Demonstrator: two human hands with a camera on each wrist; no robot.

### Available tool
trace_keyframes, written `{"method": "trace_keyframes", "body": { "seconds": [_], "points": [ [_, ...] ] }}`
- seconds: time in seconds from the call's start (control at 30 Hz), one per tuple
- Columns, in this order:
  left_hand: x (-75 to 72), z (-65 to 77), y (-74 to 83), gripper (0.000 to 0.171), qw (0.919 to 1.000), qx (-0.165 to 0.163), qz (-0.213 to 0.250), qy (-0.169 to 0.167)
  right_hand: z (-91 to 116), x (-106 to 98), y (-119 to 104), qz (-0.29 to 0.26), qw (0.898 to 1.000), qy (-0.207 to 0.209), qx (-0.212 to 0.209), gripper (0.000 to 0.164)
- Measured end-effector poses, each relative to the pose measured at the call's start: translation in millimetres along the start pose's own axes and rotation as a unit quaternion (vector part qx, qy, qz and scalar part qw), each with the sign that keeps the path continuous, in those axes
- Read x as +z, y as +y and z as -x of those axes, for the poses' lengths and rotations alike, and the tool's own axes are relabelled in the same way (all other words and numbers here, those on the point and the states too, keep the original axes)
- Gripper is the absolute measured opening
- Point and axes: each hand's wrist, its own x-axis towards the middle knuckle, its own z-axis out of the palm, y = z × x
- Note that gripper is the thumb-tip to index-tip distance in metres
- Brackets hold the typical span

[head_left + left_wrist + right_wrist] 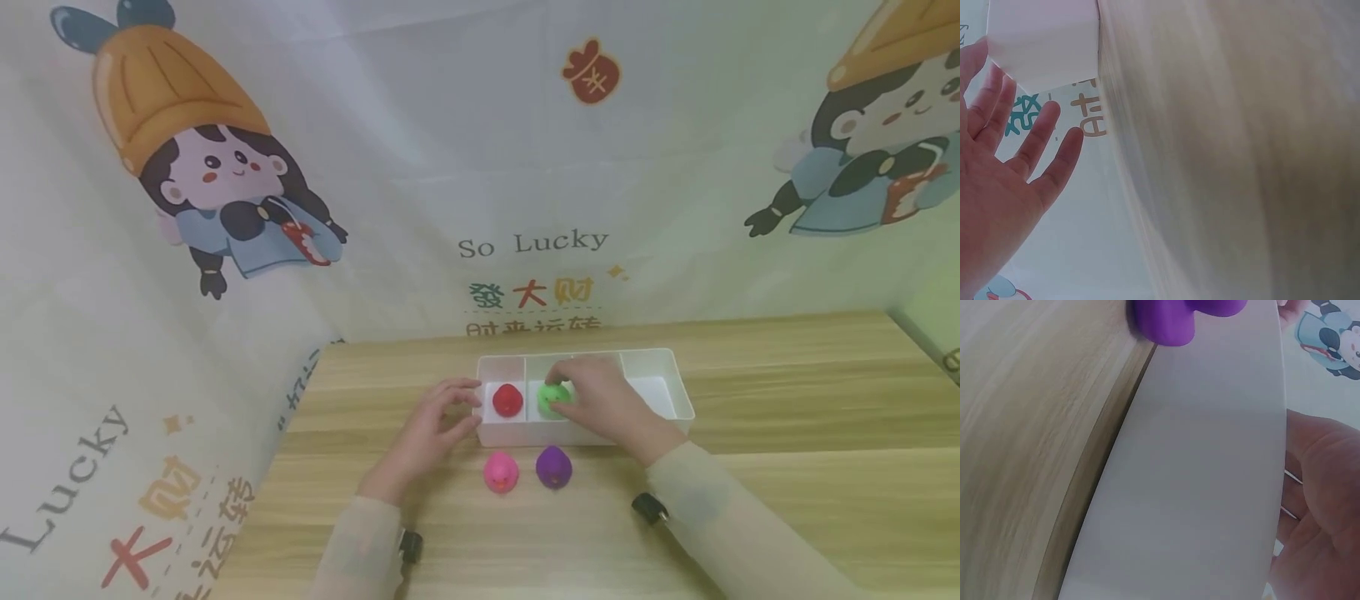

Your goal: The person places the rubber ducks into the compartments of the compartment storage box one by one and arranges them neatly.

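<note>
A white divided box (510, 434) lies on the wooden table. In its leftmost compartment sits a red rubber duck (507, 401). My right hand (600, 398) reaches over the front wall and pinches a green rubber duck (553, 398) between thumb and fingers, inside the compartment beside the red one. In the right wrist view the box wall hides those fingertips. My left hand (438, 425) is at the box's left end, fingers loosely spread, with fingertips at the wall. In front of the box stand a pink rubber duck (501, 472) and a purple rubber duck (554, 467).
The wooden table (810, 467) extends to both sides of the box and toward me. Behind it hangs a white printed cloth (420, 183) with cartoon figures and lettering, which also runs along the left side.
</note>
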Motion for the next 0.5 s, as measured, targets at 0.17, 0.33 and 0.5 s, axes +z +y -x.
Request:
{"method": "trace_keyframes", "body": {
  "seconds": [0.17,0.33,0.5],
  "points": [
    [-1.9,-0.1,1.0,0.019,1.0,0.0,-0.002,0.002,-5.1,3.9,-0.6,0.021,1.0,0.001,0.005,0.024],
    [-1.5,-0.1,0.6,0.018,0.9999,-0.011,-0.006,-0.002,-8.1,6.1,-1.6,0.05,0.998,-0.009,0.021,0.022],
    [0.1,0.0,1.0,0.018,0.9998,-0.016,-0.006,-0.01,-10.1,6.7,-2.5,0.069,0.997,-0.026,0.038,0.021]
  ]
}}
